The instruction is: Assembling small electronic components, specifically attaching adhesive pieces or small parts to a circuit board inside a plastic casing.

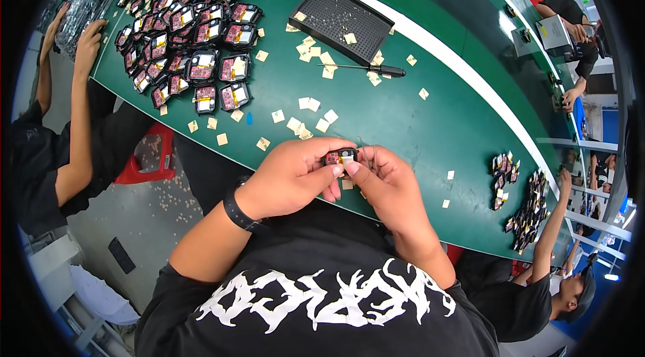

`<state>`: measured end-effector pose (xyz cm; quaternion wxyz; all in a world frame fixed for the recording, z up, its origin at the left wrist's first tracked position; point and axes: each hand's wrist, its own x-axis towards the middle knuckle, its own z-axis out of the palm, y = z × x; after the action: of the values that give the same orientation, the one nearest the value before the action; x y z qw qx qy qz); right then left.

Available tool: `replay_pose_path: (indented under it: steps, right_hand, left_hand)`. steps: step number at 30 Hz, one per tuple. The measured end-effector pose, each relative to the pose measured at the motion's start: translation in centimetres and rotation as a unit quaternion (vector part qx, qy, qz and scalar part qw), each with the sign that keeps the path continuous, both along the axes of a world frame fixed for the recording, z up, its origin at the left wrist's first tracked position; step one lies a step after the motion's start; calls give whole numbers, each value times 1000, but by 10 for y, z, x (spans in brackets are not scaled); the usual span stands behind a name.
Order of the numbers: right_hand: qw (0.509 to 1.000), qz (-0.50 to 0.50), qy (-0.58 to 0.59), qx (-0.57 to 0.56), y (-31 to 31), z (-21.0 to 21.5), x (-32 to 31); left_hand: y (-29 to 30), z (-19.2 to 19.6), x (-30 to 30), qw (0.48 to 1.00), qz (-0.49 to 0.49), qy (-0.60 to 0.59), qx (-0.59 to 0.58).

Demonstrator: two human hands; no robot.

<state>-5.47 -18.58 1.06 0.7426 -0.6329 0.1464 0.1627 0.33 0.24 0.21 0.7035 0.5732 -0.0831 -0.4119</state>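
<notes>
Left hand (292, 172), right hand (391, 185): clamped on black-cased device (341, 154)
Black tray (373, 31): twelve o'clock from device
Unit pile (208, 31): ten o'clock, on tabletop (420, 132)

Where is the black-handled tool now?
In the head view, the black-handled tool lies slightly right of centre, just below the black tray, among pale squares.

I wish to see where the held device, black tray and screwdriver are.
Held device (334, 157): head view, on its red circuit board.
Black tray (329, 42): head view, near rim.
Screwdriver (388, 70): head view, black handle.
</notes>
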Motion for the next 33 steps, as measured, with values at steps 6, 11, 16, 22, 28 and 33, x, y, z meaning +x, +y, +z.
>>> replay_pose_path:
  steps: [6,11,16,22,28,33]
  right_hand:
    - [1000,15,11,1,-7,4,-3]
    - [1000,7,-12,16,-8,1,-8]
    - [999,20,-36,0,-12,-5,-11]
    - [999,20,-41,6,-6,2,-7]
    - [937,-160,-95,-295,-92,12,-38]
    - [678,-61,-152,-717,-209,25,-74]
  left_hand:
    - [8,-9,-4,997,-21,-15,-76]
    - [4,-10,-8,997,-8,-47,-55]
    - [4,-13,-7,985,-22,-166,-37]
    - [7,-9,-6,973,-4,-232,1]
    - [23,14,-11,983,56,-174,-2]
    - [82,27,13,929,284,-232,56]
